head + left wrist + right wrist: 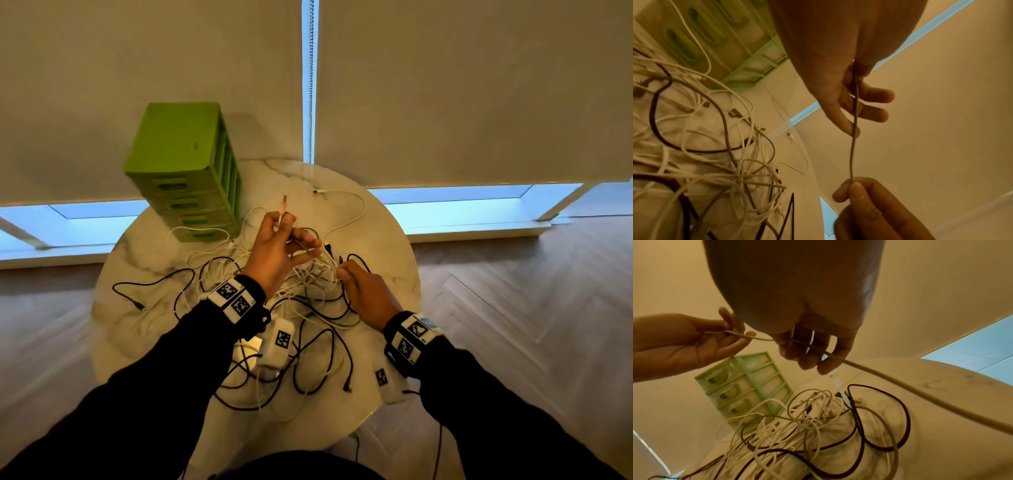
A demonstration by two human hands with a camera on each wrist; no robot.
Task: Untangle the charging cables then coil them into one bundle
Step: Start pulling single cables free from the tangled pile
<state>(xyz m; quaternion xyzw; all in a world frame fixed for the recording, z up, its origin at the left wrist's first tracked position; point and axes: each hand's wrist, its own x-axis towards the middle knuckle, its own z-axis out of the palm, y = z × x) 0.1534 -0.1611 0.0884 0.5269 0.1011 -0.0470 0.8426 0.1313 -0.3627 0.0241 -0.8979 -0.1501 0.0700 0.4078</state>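
A tangle of white and black charging cables (308, 308) lies across the round marble table (383, 236). My left hand (279, 245) is raised over the pile and grips one thin grey cable (852, 154), whose plug end (283, 205) sticks up past the fingers. A short way down the same cable, my right hand (346, 277) pinches it between thumb and forefinger (851, 185). The stretch between the hands is taut. In the right wrist view the cable (900, 384) runs on through the right hand's fingers (807, 356) toward the camera. The left hand (701, 339) shows there at the left.
A green stack of small drawers (186, 168) stands at the table's back left, touching the pile. A loose white cable (346, 219) loops toward the far edge. Roller blinds and a bead chain (311, 85) hang behind. Wood floor surrounds the table.
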